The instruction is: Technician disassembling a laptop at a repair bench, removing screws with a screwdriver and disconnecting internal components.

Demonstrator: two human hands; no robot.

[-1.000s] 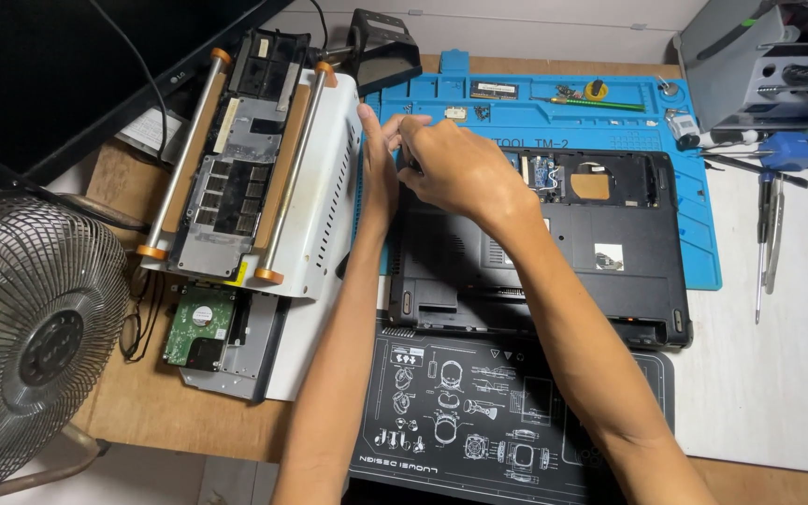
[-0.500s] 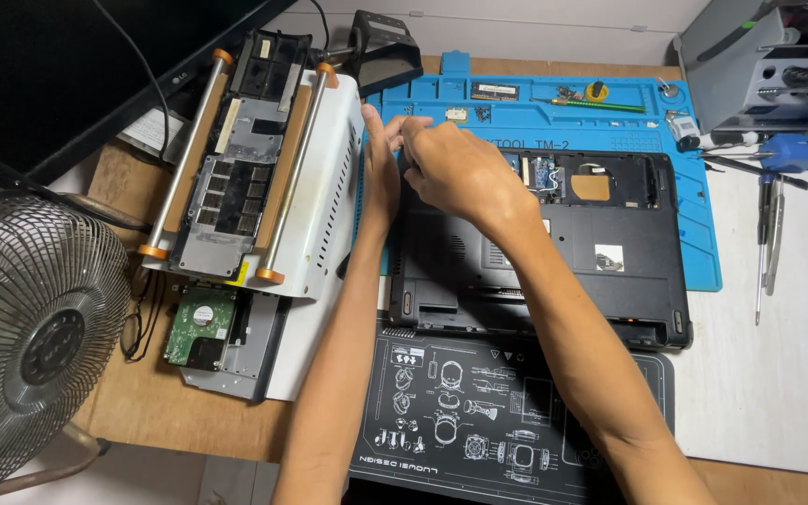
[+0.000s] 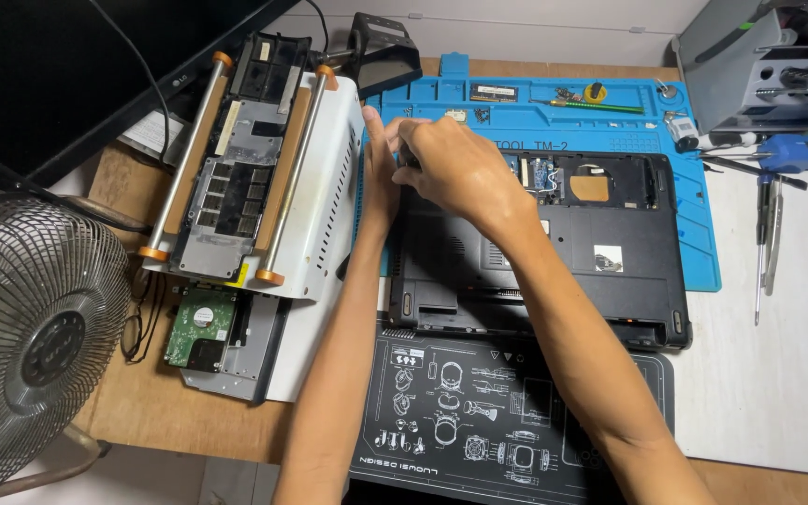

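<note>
A black laptop base [image 3: 600, 271] lies bottom up on a blue repair mat [image 3: 694, 234], with an open bay showing a small circuit board [image 3: 542, 174]. Both my hands are at its far left corner. My left hand [image 3: 380, 178] lies with straight fingers along the laptop's left edge, touching it. My right hand [image 3: 455, 168] is curled over the corner with bent fingers. Its fingertips pinch at something small and dark that the hand mostly hides.
A white preheater stand [image 3: 254, 178] holding a board sits at the left, with a hard drive [image 3: 200, 325] below it. A fan [image 3: 30, 327] stands at the far left. A black mat [image 3: 479, 421] lies near me. Screwdrivers [image 3: 767, 243] and a grey tool rack [image 3: 778, 65] are at the right.
</note>
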